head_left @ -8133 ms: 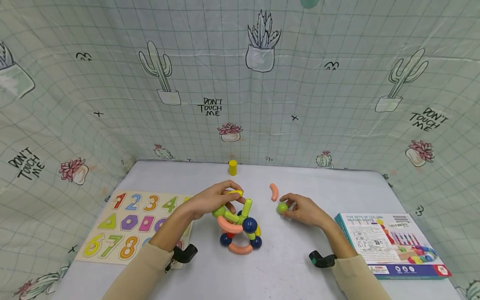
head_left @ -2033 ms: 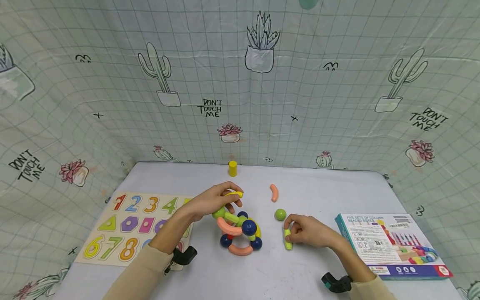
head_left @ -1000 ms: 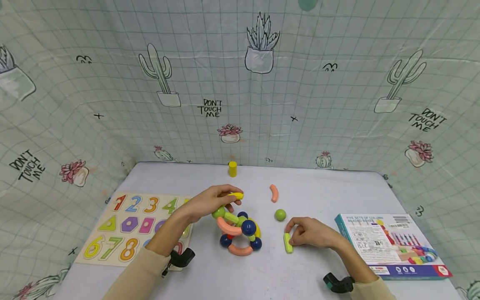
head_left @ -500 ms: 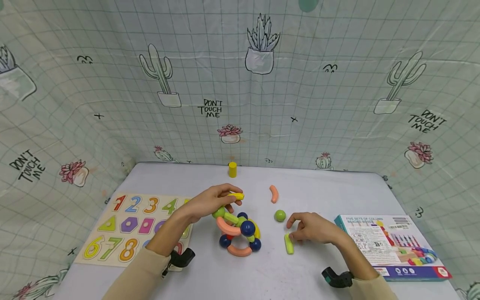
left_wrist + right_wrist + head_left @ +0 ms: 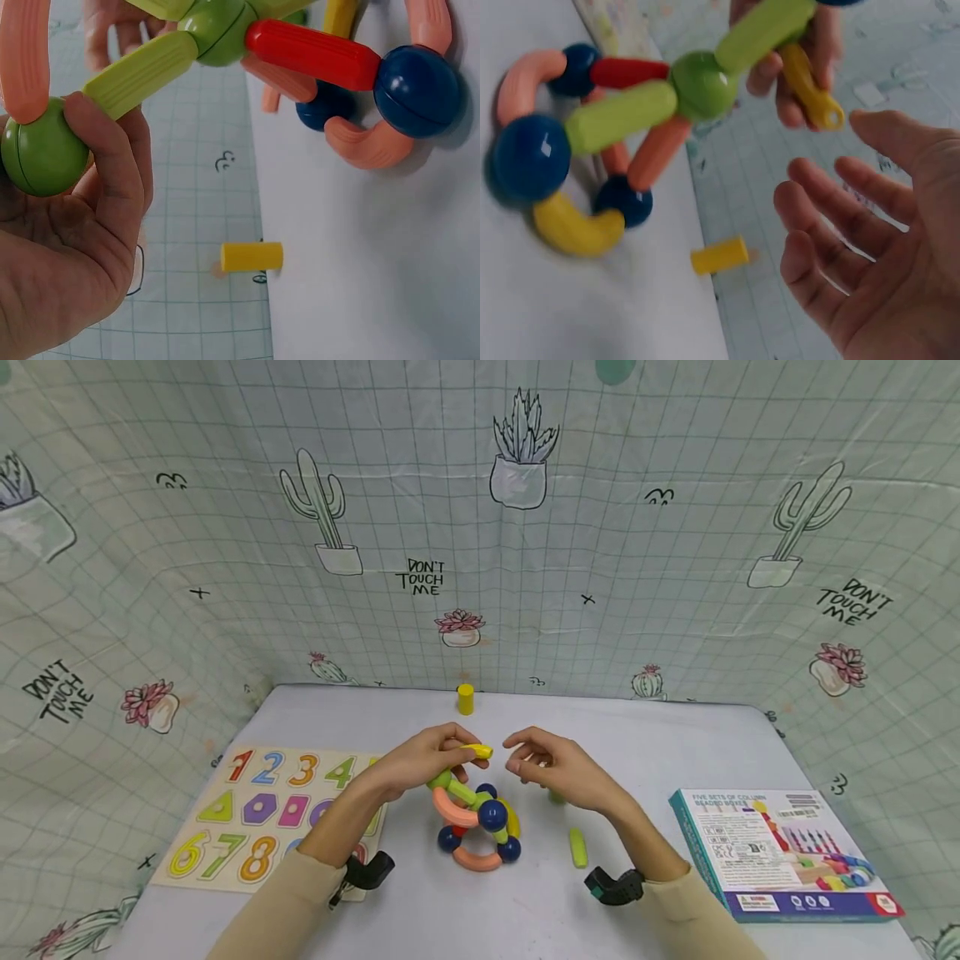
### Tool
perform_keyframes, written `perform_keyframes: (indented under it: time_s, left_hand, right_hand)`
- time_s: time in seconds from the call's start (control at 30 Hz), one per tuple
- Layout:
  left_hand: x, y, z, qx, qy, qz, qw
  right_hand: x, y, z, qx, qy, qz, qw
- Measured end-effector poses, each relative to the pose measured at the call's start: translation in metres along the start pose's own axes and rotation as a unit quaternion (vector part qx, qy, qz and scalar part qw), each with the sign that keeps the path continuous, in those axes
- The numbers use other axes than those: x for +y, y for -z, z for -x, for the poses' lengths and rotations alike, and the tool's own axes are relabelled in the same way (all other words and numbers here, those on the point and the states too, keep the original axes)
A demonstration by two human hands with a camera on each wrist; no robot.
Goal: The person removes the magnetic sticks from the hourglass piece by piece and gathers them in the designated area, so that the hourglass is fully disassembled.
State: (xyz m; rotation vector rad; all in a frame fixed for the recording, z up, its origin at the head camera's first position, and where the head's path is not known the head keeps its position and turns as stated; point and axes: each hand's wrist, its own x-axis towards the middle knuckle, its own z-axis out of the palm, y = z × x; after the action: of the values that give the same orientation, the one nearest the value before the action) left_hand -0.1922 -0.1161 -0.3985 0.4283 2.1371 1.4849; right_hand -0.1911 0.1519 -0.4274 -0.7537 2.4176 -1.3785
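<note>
Wrinkled, grid-lined cloth (image 5: pixel 375 527) with cactus drawings fills the upper frame behind a smooth white table (image 5: pixel 517 902). At the lower centre sits a ball-and-stick toy build (image 5: pixel 492 815) of glossy, plastic-looking parts. The right hand (image 5: pixel 558 768) has just left a loose light-green ribbed stick (image 5: pixel 577 847), now lying right of centre, and has come up beside the build. Its fingers are bent and apart, gripping nothing, so attention seems to be back on the build.

Facing it, the left hand (image 5: pixel 420 760) is curled, pinching a small curved yellow piece (image 5: pixel 478 751), with a pale round mark on its end; its fingers also touch the build's upper lime-green ball (image 5: pixel 45 148), which has a seam line. Grooved light-green sticks, a shiny red stick (image 5: pixel 311 54), matte salmon arcs and a fat yellow arc (image 5: pixel 576 227) join navy balls in an open frame.

Farther out, a loose green ball (image 5: pixel 557 797) shows partly below the right hand, and a yellow cylinder (image 5: pixel 466 699) stands at the table's far edge. A flat beige number-and-shape board (image 5: pixel 237 806) lies at the lower left, a printed cardboard box (image 5: pixel 783 856) at the lower right.
</note>
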Motion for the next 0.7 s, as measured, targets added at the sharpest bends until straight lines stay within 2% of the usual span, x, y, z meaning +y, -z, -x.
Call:
perform_keyframes:
  time_s: [0.1, 0.27, 0.47, 0.7]
  left_hand:
    - [0.003, 0.000, 0.000, 0.001, 0.000, -0.009, 1.0000]
    - [0.004, 0.001, 0.000, 0.003, -0.001, -0.019, 0.9998]
    - [0.003, 0.003, 0.003, 0.021, -0.002, -0.033, 0.9992]
    - [0.003, 0.006, 0.009, 0.018, 0.007, -0.036, 0.9992]
  right_hand:
    - [-0.010, -0.011, -0.012, 0.013, 0.035, -0.004, 0.9993]
    - [-0.016, -0.021, -0.022, 0.037, 0.076, 0.028, 0.9960]
    - [-0.018, -0.022, -0.021, 0.079, 0.077, 0.044, 0.9929]
    - [-0.019, -0.020, -0.018, 0.116, 0.056, 0.046, 0.9907]
